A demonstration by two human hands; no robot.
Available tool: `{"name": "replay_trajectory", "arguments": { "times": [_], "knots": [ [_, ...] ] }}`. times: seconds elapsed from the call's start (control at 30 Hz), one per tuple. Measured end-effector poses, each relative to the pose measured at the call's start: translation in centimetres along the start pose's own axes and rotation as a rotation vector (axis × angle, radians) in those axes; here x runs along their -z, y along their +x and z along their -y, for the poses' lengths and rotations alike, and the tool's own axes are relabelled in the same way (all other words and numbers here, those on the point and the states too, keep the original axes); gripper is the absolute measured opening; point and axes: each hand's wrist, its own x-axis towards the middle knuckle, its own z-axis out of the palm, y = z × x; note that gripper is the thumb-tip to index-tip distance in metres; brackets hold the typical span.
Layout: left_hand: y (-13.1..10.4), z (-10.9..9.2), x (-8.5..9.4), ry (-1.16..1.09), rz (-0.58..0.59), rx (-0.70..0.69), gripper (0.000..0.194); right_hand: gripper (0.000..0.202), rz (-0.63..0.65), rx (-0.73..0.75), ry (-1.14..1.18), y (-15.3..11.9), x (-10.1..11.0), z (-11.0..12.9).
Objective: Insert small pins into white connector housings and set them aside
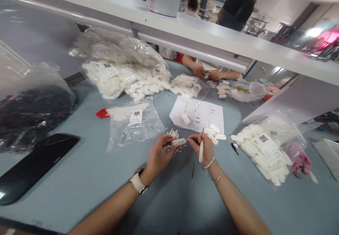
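Observation:
My left hand (162, 154) grips a small white plastic housing (178, 142) between thumb and fingers, its open, detailed side facing up. My right hand (202, 146) is closed round a slim white-handled tool (201, 151), whose thin dark tip points away from me. The right thumb and forefinger are pinched together just right of the housing; a tiny part may sit between them, too small to name. Beneath and behind the left fingers lies a pile of tiny white parts (173, 133). Beyond the right hand, several white housings (215, 133) rest partly on a printed sheet (180, 108).
A bag of tiny white pieces (137, 131) lies left of the sheet. Bags of white housings stand at the back (116, 83) and right (265, 146). A black tray (39, 168) lies left. Across the table, another person's hands (198, 70) work beneath a white shelf (212, 34).

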Motion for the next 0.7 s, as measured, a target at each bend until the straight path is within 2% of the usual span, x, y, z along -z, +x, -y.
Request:
{"name": "replay_trajectory", "arguments": {
  "times": [0.23,0.6,0.7],
  "knots": [
    [-0.12,0.09,-0.06,0.037,0.021,-0.066,0.025,0.035,0.058,0.022,-0.062,-0.5,-0.29,0.63],
    [-0.3,0.21,0.02,0.0,0.041,-0.036,0.029,0.033,0.044,0.079,-0.102,-0.91,-0.65,0.4],
    [-0.28,0.02,0.1,-0.012,0.051,-0.042,0.031,0.037,0.043,0.011,-0.048,-0.71,-0.53,0.36]
  ]
}}
